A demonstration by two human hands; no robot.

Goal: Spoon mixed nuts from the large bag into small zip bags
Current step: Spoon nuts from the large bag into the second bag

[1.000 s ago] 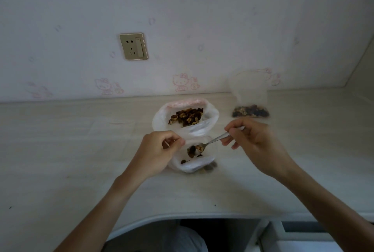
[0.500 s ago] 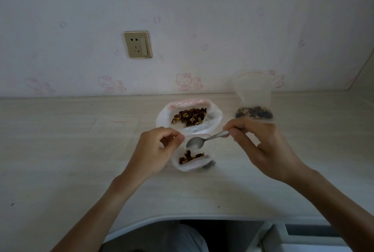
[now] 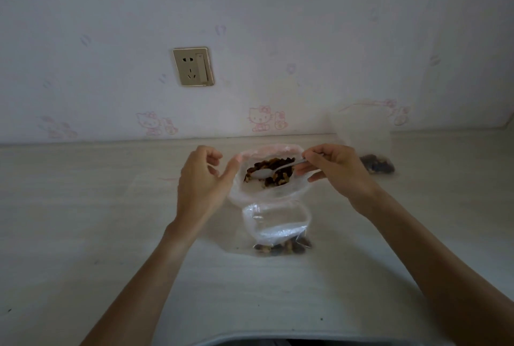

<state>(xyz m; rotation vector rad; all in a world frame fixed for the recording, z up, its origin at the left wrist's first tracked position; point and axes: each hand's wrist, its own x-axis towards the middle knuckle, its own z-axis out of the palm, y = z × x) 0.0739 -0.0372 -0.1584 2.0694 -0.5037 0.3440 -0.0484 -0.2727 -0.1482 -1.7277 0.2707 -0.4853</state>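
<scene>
The right hand pinches the handle of a spoon w/ thumb and fingers. The spoon's round end sits inside the big bag, right on top of the nuts — brown and dark bits piled in the middle.

The left hand is at the big bag's left edge. Its thumb touches the plastic rim there, and the other fingers are curled in loosely. Can't tell if they hold any of the plastic.

The small bag lies on the table, just in front of the big bag (closer to the person). Its mouth is open and faces the big bag. A few nuts sit at its bottom end. No hand touches it.

Another small bag w/ nuts in the bottom stands at the back right, by the wall — well apart from the hands. The wall has a power socket and pink cat stickers.
</scene>
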